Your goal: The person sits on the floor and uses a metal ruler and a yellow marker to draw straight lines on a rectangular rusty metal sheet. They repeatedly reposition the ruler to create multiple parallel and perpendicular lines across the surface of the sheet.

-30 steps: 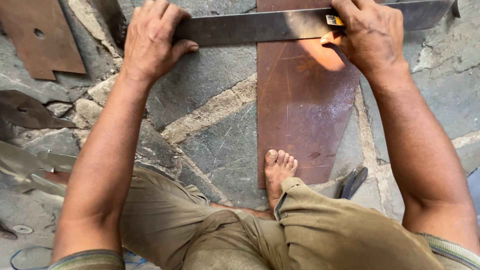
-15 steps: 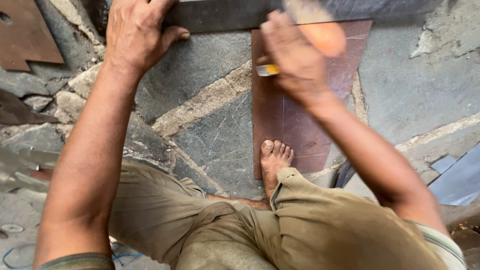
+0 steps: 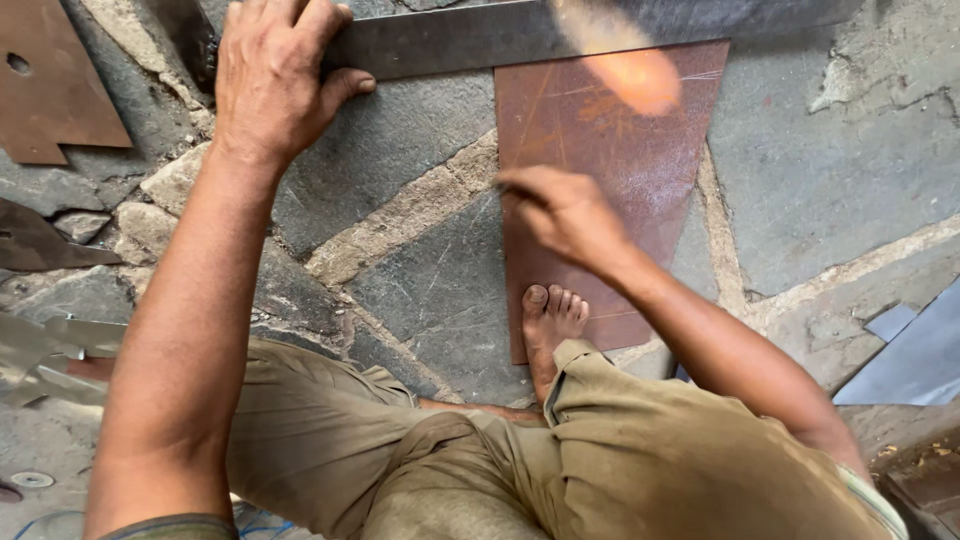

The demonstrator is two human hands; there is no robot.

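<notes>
I am seeing a bare foot [image 3: 548, 320] pressing the near edge of the rusty metal sheet [image 3: 610, 190] on the stone floor [image 3: 800, 170]. Over that sheet the right hand [image 3: 560, 210] is blurring, its grip unclear. Beyond, the left hand [image 3: 275, 85] is lying flat, fingers spread, on the steel straightedge [image 3: 450, 40] crossing the sheet's far edge.

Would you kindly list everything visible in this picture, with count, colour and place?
metal straightedge: one, dark grey, lying across the top, over the upper edge of the sheet
metal sheet: one, rusty brown, flat on the floor at centre
orange blur: one, over the sheet's top; too blurred to identify
brown metal offcut: one, top left on the floor
grey metal scraps: several, left edge
grey sheet piece: one, right edge
stone floor: grey slabs with pale joints
bare foot: one, resting on the sheet's lower edge
trousers: olive, bottom
left hand: pressing on the straightedge
right hand: blurred, above the sheet; what it holds is unclear
</notes>
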